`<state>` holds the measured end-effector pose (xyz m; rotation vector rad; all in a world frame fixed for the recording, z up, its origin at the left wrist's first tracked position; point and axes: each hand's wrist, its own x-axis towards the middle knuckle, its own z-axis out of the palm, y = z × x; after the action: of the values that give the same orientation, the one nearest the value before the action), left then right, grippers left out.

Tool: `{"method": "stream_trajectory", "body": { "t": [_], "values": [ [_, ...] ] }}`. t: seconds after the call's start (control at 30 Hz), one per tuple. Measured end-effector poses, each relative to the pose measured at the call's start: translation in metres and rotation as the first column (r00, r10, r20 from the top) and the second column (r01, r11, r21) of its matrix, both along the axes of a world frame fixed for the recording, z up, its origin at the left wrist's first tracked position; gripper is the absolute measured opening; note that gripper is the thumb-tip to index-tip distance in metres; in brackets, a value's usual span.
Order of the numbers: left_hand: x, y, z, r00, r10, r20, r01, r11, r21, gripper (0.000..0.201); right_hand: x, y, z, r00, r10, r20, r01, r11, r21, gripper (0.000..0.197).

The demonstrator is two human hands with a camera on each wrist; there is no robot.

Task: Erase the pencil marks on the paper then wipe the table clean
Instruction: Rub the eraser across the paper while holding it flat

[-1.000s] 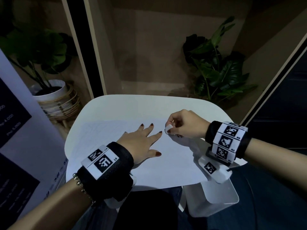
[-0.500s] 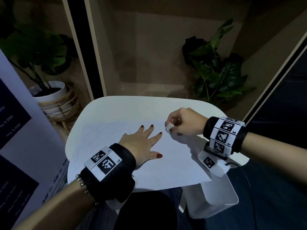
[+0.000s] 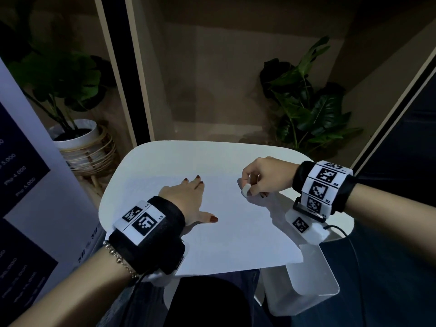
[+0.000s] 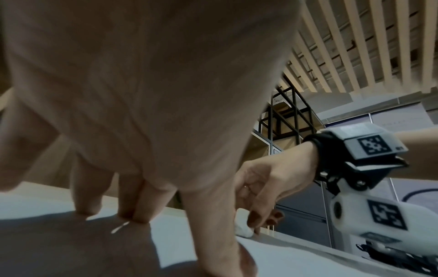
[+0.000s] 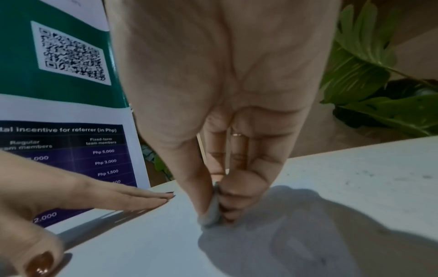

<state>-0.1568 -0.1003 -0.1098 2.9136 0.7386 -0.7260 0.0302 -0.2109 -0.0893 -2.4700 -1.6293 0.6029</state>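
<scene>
On the table (image 3: 165,156), left to right: left hand (image 3: 186,197) flat, fingers straight, pinning the paper (image 3: 236,232). Right hand (image 3: 262,178) pinches the eraser (image 3: 246,189), tip on the sheet near its right side. Looks like the erasing step; wiping not started. Marks too faint to see. Next: short strokes, keep the sheet pinned. Paper's near edge overhangs the table; bare tabletop beyond the sheet, open sheet between my hands.
</scene>
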Motion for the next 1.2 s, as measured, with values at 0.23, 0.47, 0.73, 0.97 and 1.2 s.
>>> {"method": "stream_trajectory", "body": {
  "t": [0.23, 0.47, 0.73, 0.97, 1.2],
  "values": [
    [-0.001, 0.003, -0.002, 0.999, 0.038, -0.014, -0.038, 0.999, 0.011, 0.1, -0.014, 0.03, 0.004, 0.999, 0.027, -0.033, -0.023, 0.99, 0.142, 0.004],
    [-0.001, 0.004, -0.009, 0.992, 0.117, -0.04, -0.115, 0.992, 0.048, 0.107, -0.029, 0.053, -0.013, 0.988, 0.131, -0.078, -0.12, 0.985, 0.124, 0.013],
    [0.0, 0.003, -0.009, 0.991, 0.125, -0.057, -0.12, 0.99, 0.077, 0.106, -0.036, 0.058, -0.015, 0.985, 0.167, -0.036, -0.16, 0.977, 0.143, 0.01],
    [-0.001, 0.003, -0.009, 0.991, 0.124, -0.047, -0.121, 0.99, 0.073, 0.106, -0.043, 0.059, -0.013, 0.981, 0.192, -0.012, -0.189, 0.974, 0.127, 0.012],
    [-0.002, 0.004, -0.009, 0.992, 0.12, -0.045, -0.118, 0.991, 0.057, 0.107, -0.047, 0.055, -0.008, 0.973, 0.219, -0.076, -0.216, 0.975, 0.054, 0.013]
  ]
}}
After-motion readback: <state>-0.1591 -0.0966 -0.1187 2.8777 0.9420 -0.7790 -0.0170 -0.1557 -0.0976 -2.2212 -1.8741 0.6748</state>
